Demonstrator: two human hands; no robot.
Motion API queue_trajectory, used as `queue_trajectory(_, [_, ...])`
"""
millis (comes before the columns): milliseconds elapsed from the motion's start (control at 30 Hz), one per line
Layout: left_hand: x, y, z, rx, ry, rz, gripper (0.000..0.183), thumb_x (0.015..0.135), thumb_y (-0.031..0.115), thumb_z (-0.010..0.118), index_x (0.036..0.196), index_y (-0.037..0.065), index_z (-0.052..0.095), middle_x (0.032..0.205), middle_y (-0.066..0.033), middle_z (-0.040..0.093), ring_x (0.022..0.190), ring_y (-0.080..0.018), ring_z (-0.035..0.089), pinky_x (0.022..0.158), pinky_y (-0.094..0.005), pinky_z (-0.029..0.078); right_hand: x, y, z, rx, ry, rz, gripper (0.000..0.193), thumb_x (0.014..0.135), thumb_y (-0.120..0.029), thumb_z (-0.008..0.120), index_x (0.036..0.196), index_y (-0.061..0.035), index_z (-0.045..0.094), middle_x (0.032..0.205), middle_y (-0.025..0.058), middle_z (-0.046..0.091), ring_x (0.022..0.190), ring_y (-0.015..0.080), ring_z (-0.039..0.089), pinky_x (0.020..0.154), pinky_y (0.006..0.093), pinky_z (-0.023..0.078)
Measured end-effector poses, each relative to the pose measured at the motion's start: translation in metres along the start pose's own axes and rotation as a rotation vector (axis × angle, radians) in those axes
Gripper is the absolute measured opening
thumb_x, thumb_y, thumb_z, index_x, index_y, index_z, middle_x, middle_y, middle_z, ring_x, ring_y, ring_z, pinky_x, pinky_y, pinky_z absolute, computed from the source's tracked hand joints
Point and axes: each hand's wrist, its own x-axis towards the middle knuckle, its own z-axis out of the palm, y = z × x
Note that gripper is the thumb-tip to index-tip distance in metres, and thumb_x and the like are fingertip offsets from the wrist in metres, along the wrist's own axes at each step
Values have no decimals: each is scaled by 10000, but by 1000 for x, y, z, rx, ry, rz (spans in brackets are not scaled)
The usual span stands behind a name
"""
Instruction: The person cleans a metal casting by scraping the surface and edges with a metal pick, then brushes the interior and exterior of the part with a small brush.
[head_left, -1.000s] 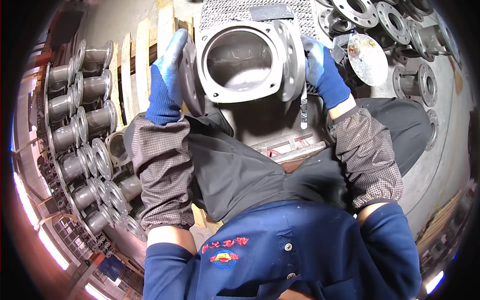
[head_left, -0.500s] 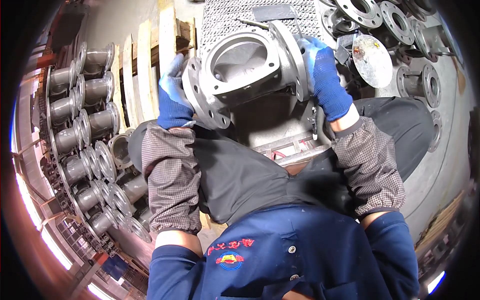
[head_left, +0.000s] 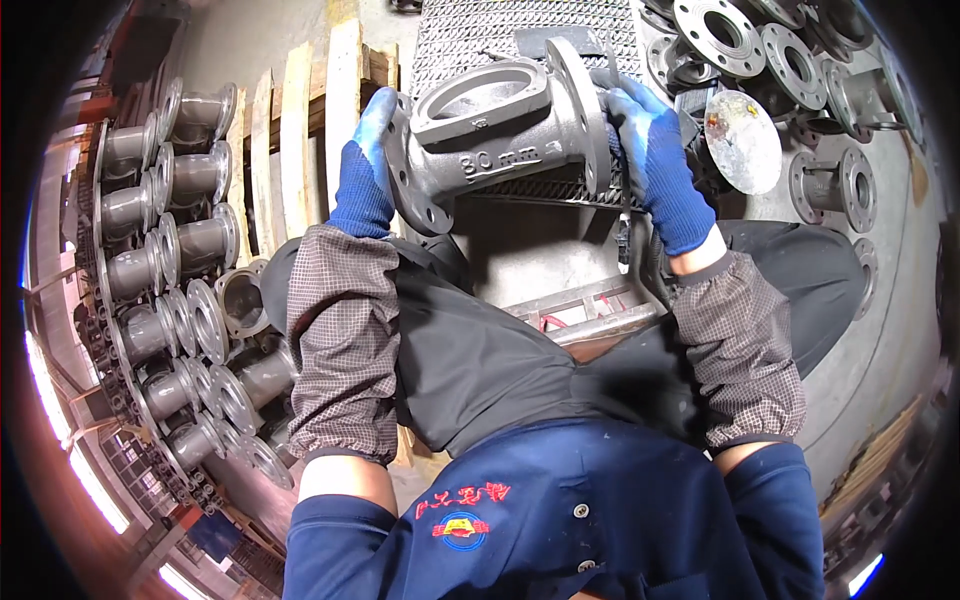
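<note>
Between my gloved hands is a grey cast-metal valve body (head_left: 500, 150) with a round flange at each end and an oval-rimmed opening facing up and away. Raised lettering shows on the side toward me. My left hand (head_left: 366, 165) is closed on the left flange, with its thumb up along the edge. At the other end, my right hand (head_left: 648, 150) grips the right flange from outside; some of its fingers are hidden behind it. Beneath and beyond the valve body lies a metal-mesh worktop (head_left: 460, 35), with a dark flat plate (head_left: 560, 42) on its far part.
Rows of flanged castings (head_left: 200, 180) stand on the left beside a wooden pallet (head_left: 298, 140). More flanged castings (head_left: 720, 35) are piled at the far right, near a round whitish disc (head_left: 742, 142). A metal frame (head_left: 590, 310) lies low between my knees.
Both hands have turned the valve body: its opening has tipped away from me, and the lettered side has come into view. My grip stays on both flanges.
</note>
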Motion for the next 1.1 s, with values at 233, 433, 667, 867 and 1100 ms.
queue_trajectory(233, [-10, 8, 18, -6, 68, -59, 676, 858, 470, 585, 1326, 2, 446, 1303, -166, 492, 1169, -251, 489, 974, -330, 400, -39, 12, -36, -75, 64, -141, 429, 936, -91, 481, 1344, 20, 409, 883, 80, 648, 749, 121, 620, 646, 243, 510])
queue_trajectory(433, [-20, 14, 22, -73, 32, -61, 556, 891, 422, 549, 1213, -30, 511, 1134, -151, 569, 1012, -233, 570, 862, -343, 485, -99, -5, -16, -422, 8, -364, 429, 932, -12, 462, 1353, -94, 457, 1078, 111, 624, 675, 50, 549, 581, 198, 472])
queue_trajectory(667, [-6, -10, 12, -76, -147, 149, 611, 890, 429, 560, 1303, -8, 448, 1260, -152, 512, 1144, -240, 503, 993, -340, 383, -77, 10, 41, -570, 71, -389, 399, 928, -8, 454, 1326, -37, 468, 876, 76, 639, 571, 55, 521, 506, 203, 434])
queue_trajectory(867, [-8, 8, 26, -202, -154, -130, 647, 870, 425, 565, 1330, -6, 422, 1279, -198, 493, 1152, -282, 503, 949, -384, 441, -67, 32, 48, -692, 174, -326, 440, 924, -15, 455, 1361, -64, 439, 723, -2, 569, 533, 21, 426, 470, 183, 376])
queue_trajectory(1100, [13, -9, 28, -287, -244, -66, 597, 881, 381, 562, 1328, 11, 423, 1255, -183, 507, 1133, -253, 526, 925, -351, 463, -70, 36, 25, -959, 209, -407, 438, 906, -70, 495, 1339, -42, 439, 981, 187, 625, 769, 215, 619, 709, 300, 489])
